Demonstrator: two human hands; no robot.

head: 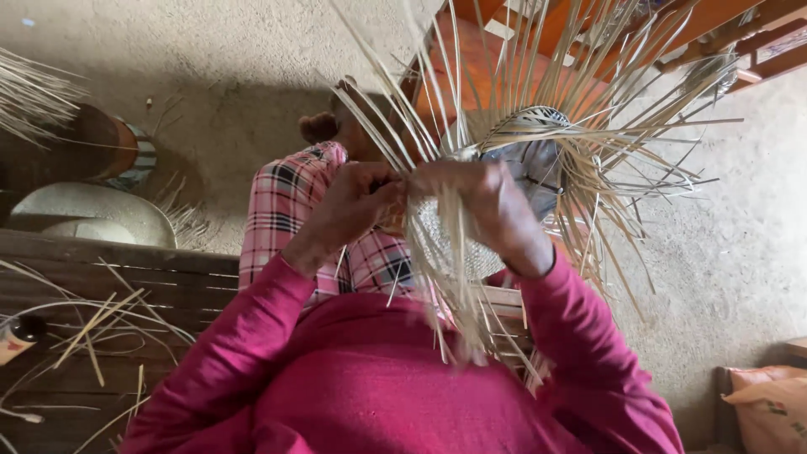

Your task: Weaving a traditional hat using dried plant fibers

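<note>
Both hands, left hand and right hand, are pinching straw strands closed, weaving a half-finished straw hat; many loose ends are remaining.

Left hand fingertips hidden behind the pale straw strands — grip not discernible. Right hand palm turned away, fingers buried in the half-woven straw piece. Small dark-capped bottle cut off at left edge. Orange sack cut off at right edge — contents unseen.
</note>
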